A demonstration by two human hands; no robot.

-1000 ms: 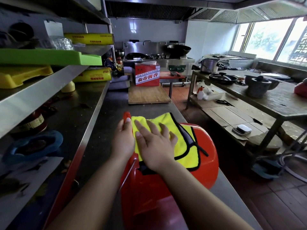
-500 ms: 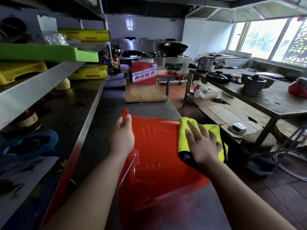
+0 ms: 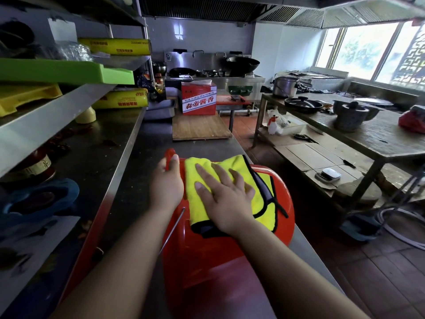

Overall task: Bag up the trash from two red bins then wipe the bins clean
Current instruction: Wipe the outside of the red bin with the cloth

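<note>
Head view: right hand (image 3: 226, 199), fingers spread flat, has swept the cloth (image 3: 232, 165) back across the bin (image 3: 207, 261), which the left hand (image 3: 166, 187) grips, so wiping continues.

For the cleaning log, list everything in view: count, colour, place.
bin: 1, red, lying on the steel counter, nearest
cloth: 1, yellow with dark edging, spread over the bin
cutting board: 1, wooden, on the counter beyond the bin
carton: 1, red with white label, behind the board
wrap boxes: 2, yellow, left shelves
tray: 1, green, left shelf
wok: 1, black, back stove
table: 1, brown wood, right
pot: 1, steel, table's far end
left hand: 1, grips the bin's far edge
right hand: 1, pressed flat on the cloth
</note>
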